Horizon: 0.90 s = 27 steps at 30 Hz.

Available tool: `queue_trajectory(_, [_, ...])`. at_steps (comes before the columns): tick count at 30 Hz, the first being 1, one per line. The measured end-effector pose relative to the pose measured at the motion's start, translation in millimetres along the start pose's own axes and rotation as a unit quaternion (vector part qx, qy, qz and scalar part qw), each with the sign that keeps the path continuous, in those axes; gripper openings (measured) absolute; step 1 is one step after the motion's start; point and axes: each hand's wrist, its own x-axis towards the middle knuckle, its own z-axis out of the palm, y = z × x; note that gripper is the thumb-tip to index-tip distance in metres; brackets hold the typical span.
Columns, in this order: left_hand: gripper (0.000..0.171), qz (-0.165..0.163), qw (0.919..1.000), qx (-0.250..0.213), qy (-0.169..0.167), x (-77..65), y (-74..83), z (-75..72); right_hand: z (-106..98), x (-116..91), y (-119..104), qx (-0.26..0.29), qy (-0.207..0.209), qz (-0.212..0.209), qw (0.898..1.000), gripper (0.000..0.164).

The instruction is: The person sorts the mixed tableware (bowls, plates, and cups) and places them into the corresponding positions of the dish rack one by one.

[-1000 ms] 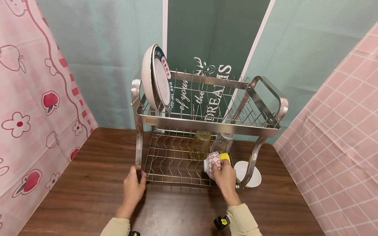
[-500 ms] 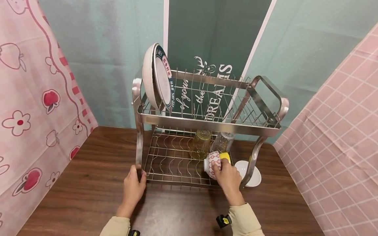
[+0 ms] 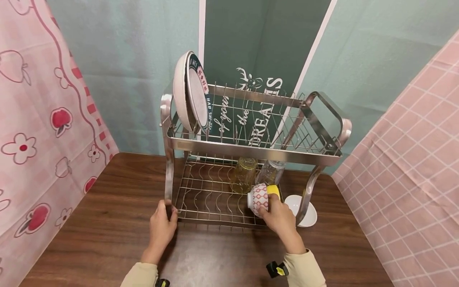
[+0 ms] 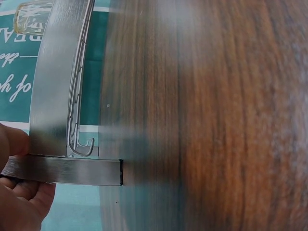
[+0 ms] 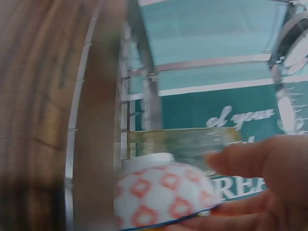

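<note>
My left hand grips the front left leg of the metal dish rack near its foot. In the left wrist view, fingers and thumb lie on either side of that metal bar. On the right of the lower tier, a small white bowl with a red pattern rests on its side, foot to the left. My right hand holds this bowl by the rim, thumb on the outside and fingers behind it. Right beside it shows a yellow object, partly hidden by the hand and bowl.
Behind the bowl stand an upside-down amber glass and a clear glass. Two large bowls lean upright at the upper tier's left. A white dish lies on the wooden table, outside the rack's right leg.
My right wrist and forearm have shifted a little to the right, and the thumb has slid lower on the patterned bowl. The bowl and my left hand stay in place.
</note>
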Motion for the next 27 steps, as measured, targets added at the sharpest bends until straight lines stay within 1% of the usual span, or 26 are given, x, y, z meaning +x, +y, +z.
queue_trajectory(5, [0.027, -0.006, 1.0000, 0.001, -0.001, 0.6, 0.1, -0.6, -16, -7, -5, -0.001, -0.064, -0.027, 0.998, 0.059])
queue_trajectory(9, [0.027, -0.002, 1.0000, -0.002, 0.003, 0.4, 0.2, -0.5, -22, -11, -5, -0.006, -0.089, -0.033, 0.995, 0.064])
queue_trajectory(14, [0.028, 0.004, 1.0000, -0.002, 0.007, 0.4, 0.1, 0.0, -27, -14, -5, -0.016, -0.101, -0.050, 0.994, 0.057])
queue_trajectory(17, [0.028, 0.005, 1.0000, -0.002, 0.007, 0.2, -0.1, 0.0, -29, -16, -5, -0.029, -0.103, -0.077, 0.991, 0.052])
queue_trajectory(22, [0.028, 0.003, 1.0000, -0.003, 0.008, -0.1, -0.1, -0.2, -33, -19, -4, -0.048, -0.108, -0.132, 0.984, 0.049])
queue_trajectory(27, [0.029, 0.006, 0.9999, -0.004, 0.009, -0.1, 0.2, 0.0, -35, -20, -2, -0.051, -0.111, -0.165, 0.979, 0.048])
